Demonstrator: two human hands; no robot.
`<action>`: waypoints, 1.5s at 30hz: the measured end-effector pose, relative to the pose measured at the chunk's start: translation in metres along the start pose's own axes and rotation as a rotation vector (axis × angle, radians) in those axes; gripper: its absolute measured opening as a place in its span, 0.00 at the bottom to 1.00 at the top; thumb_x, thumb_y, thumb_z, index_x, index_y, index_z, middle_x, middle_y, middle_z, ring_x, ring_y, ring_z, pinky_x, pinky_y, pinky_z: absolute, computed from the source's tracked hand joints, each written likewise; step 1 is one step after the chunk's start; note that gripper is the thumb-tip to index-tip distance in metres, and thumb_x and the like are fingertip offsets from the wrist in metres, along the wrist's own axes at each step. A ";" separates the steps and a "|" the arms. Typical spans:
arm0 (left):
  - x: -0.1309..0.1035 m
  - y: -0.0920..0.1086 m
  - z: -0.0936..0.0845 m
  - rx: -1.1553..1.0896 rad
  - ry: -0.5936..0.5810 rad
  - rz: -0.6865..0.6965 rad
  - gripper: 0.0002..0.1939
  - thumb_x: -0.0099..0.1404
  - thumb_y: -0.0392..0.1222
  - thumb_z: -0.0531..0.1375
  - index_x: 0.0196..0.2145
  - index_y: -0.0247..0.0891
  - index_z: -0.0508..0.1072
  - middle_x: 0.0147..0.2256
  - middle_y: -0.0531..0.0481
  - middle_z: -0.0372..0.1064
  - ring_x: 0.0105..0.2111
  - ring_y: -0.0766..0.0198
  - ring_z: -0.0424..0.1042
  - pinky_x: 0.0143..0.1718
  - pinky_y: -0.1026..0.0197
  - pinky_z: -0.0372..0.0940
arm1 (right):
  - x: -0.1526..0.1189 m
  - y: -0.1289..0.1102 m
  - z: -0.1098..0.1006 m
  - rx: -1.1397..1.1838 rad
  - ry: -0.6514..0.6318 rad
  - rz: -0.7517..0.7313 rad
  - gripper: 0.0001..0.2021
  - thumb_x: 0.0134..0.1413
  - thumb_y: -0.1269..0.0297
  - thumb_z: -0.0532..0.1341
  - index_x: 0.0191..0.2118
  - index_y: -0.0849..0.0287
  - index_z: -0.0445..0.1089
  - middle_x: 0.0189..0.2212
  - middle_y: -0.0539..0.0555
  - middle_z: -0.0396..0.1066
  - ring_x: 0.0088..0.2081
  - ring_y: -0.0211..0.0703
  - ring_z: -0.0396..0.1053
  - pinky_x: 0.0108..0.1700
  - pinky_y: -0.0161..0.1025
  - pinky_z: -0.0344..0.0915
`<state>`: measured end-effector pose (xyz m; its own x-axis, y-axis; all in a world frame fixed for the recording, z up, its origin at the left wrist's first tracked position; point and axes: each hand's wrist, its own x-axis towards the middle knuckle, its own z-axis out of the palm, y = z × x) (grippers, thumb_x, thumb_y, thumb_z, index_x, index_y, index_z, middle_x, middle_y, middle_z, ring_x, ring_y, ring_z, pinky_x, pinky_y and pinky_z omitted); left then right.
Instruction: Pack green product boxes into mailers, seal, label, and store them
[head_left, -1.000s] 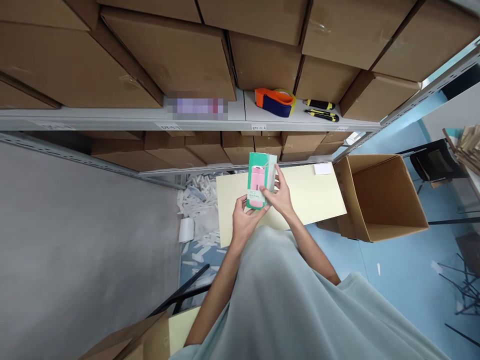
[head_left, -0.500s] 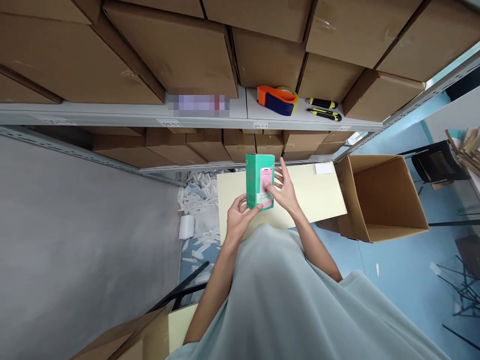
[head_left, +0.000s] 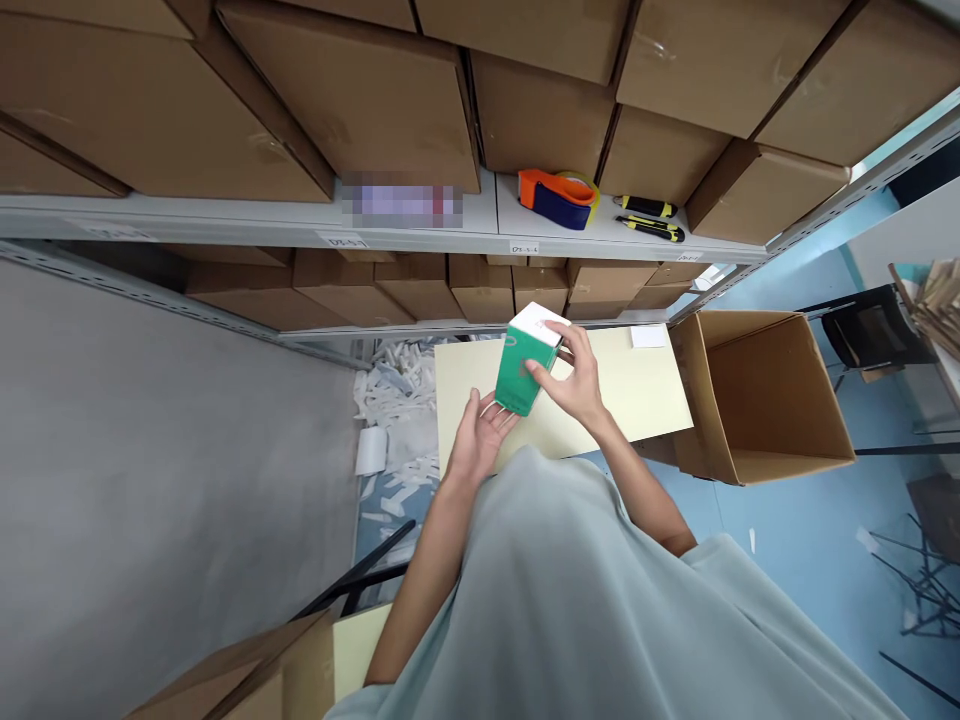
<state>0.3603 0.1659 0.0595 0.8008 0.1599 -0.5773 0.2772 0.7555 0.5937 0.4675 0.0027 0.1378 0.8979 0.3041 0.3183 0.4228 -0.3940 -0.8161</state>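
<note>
A small green carton (head_left: 516,380) with a white top is tilted above the pale yellow board (head_left: 634,395). My right hand (head_left: 576,378) grips it from the right, thumb on the green face and fingers at the top and far side. Under the carton's lower end, my left hand (head_left: 480,432) lies open, palm up, with its fingers spread and the fingertips at the bottom edge. The pink picture side of the carton is turned out of sight.
Brown cartons (head_left: 540,110) fill the shelves ahead. An orange and blue tape dispenser (head_left: 555,200) and two utility knives (head_left: 649,228) lie on the shelf edge. At the right stands an open cardboard box (head_left: 780,400). White scraps (head_left: 405,380) litter the left floor.
The green carton has turned and tipped, so its pink picture side no longer shows and its white top does. My left hand has loosened and opened beneath it; my right hand has closed around it.
</note>
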 end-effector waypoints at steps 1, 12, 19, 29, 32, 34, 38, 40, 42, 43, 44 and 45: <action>0.004 0.003 -0.001 -0.061 -0.017 -0.079 0.32 0.70 0.72 0.66 0.48 0.38 0.79 0.52 0.34 0.81 0.55 0.46 0.82 0.61 0.45 0.77 | -0.008 -0.004 -0.002 -0.060 -0.017 -0.068 0.32 0.68 0.51 0.72 0.72 0.45 0.68 0.68 0.62 0.67 0.67 0.56 0.72 0.63 0.52 0.80; 0.037 0.034 0.013 -0.292 -0.114 -0.179 0.39 0.76 0.69 0.58 0.65 0.30 0.77 0.53 0.31 0.83 0.54 0.38 0.83 0.58 0.41 0.78 | -0.085 0.004 -0.004 -0.410 -0.063 -0.772 0.20 0.61 0.57 0.78 0.57 0.39 0.79 0.65 0.55 0.78 0.70 0.56 0.75 0.70 0.58 0.76; 0.033 0.024 0.015 -0.239 -0.029 -0.155 0.32 0.76 0.66 0.60 0.56 0.33 0.81 0.51 0.35 0.84 0.54 0.43 0.83 0.57 0.45 0.78 | -0.079 0.009 -0.008 -0.389 -0.081 -0.571 0.17 0.61 0.46 0.77 0.52 0.42 0.81 0.58 0.56 0.81 0.62 0.55 0.81 0.62 0.54 0.82; -0.012 0.028 0.035 0.415 0.192 0.584 0.21 0.69 0.55 0.71 0.55 0.43 0.84 0.53 0.43 0.79 0.58 0.51 0.77 0.64 0.49 0.71 | 0.049 0.047 -0.028 0.474 0.115 0.662 0.20 0.72 0.39 0.63 0.48 0.51 0.68 0.39 0.50 0.77 0.43 0.44 0.80 0.52 0.43 0.82; -0.013 0.051 0.037 0.760 0.215 0.851 0.21 0.72 0.55 0.69 0.57 0.44 0.86 0.52 0.42 0.76 0.60 0.49 0.74 0.67 0.47 0.69 | 0.040 0.062 -0.010 0.620 0.007 0.966 0.19 0.77 0.41 0.60 0.49 0.53 0.67 0.34 0.50 0.75 0.33 0.42 0.79 0.46 0.40 0.83; -0.008 0.064 0.037 0.885 0.175 0.950 0.19 0.74 0.54 0.67 0.56 0.44 0.87 0.55 0.41 0.74 0.62 0.48 0.72 0.71 0.45 0.65 | 0.026 0.066 0.005 0.673 -0.121 1.157 0.22 0.81 0.40 0.55 0.49 0.56 0.68 0.31 0.53 0.75 0.29 0.43 0.79 0.40 0.38 0.82; 0.007 0.076 0.039 0.921 -0.002 0.898 0.18 0.78 0.53 0.63 0.56 0.44 0.87 0.59 0.41 0.74 0.63 0.49 0.73 0.70 0.46 0.67 | -0.007 0.065 0.032 0.792 -0.461 1.455 0.30 0.84 0.45 0.41 0.45 0.62 0.71 0.28 0.60 0.77 0.26 0.43 0.77 0.28 0.33 0.76; 0.014 0.077 0.041 0.930 -0.046 0.843 0.18 0.78 0.52 0.63 0.55 0.44 0.87 0.56 0.41 0.75 0.60 0.48 0.75 0.67 0.46 0.69 | -0.023 0.064 0.043 0.839 -0.565 1.520 0.33 0.84 0.46 0.38 0.43 0.62 0.73 0.28 0.60 0.77 0.25 0.42 0.75 0.25 0.32 0.74; 0.020 0.075 0.043 0.950 -0.050 0.816 0.17 0.76 0.52 0.65 0.53 0.44 0.88 0.53 0.41 0.76 0.58 0.48 0.75 0.67 0.45 0.69 | -0.036 0.064 0.051 0.860 -0.603 1.535 0.33 0.84 0.45 0.40 0.41 0.61 0.74 0.28 0.59 0.77 0.25 0.41 0.73 0.25 0.32 0.72; 0.022 0.074 0.042 0.955 -0.047 0.803 0.16 0.75 0.52 0.66 0.52 0.44 0.88 0.52 0.41 0.77 0.57 0.47 0.75 0.67 0.45 0.69 | -0.042 0.064 0.055 0.862 -0.604 1.533 0.32 0.84 0.44 0.42 0.41 0.61 0.75 0.28 0.58 0.76 0.25 0.41 0.72 0.25 0.32 0.72; 0.025 0.073 0.040 0.956 -0.042 0.787 0.15 0.74 0.51 0.66 0.51 0.45 0.88 0.51 0.42 0.77 0.57 0.47 0.75 0.67 0.45 0.69 | -0.045 0.066 0.057 0.859 -0.604 1.533 0.32 0.84 0.44 0.43 0.41 0.60 0.75 0.28 0.58 0.76 0.25 0.41 0.72 0.25 0.32 0.72; 0.027 0.071 0.037 0.954 -0.034 0.772 0.15 0.73 0.51 0.66 0.51 0.45 0.88 0.51 0.42 0.77 0.56 0.47 0.75 0.67 0.45 0.69 | -0.048 0.068 0.059 0.851 -0.602 1.537 0.32 0.83 0.44 0.43 0.41 0.60 0.75 0.28 0.58 0.77 0.26 0.41 0.73 0.26 0.32 0.72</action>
<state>0.4212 0.2006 0.1070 0.9364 0.3319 0.1137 -0.0096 -0.2996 0.9540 0.4459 0.0127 0.0391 0.1457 0.4498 -0.8811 -0.9580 -0.1582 -0.2392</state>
